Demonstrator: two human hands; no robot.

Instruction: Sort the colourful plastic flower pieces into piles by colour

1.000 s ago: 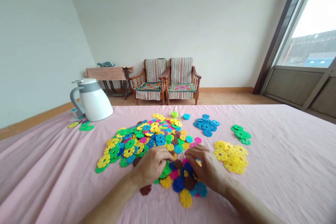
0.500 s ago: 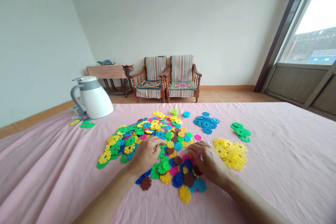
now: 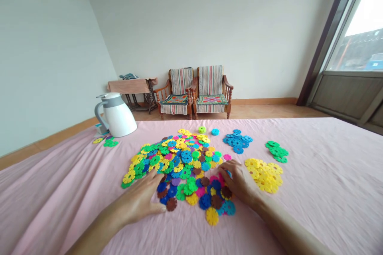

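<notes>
A mixed heap of flower-shaped plastic discs (image 3: 186,156) in several colours spreads over the middle of the table. At its near left edge lies my left hand (image 3: 146,196), thumb and fingers apart, beside dark blue discs (image 3: 170,190) and a brown disc (image 3: 171,204). Nothing shows in its grasp. My right hand (image 3: 239,181) rests at the heap's right side with its fingers curled in. A bit of light blue shows between thumb and fingers; whether it is held cannot be made out. Close to its right is a pile of yellow discs (image 3: 265,175).
Separate groups of blue discs (image 3: 237,141) and green discs (image 3: 277,152) lie farther right. A lime disc stack (image 3: 202,130) and a light blue one (image 3: 215,132) stand behind the heap. A white jug (image 3: 120,117) stands at the left on the pink cloth (image 3: 326,191).
My left hand has moved left and toward me, off the heap's middle, and its fingers have opened. My right hand stays in nearly the same place. The view has shifted slightly.
</notes>
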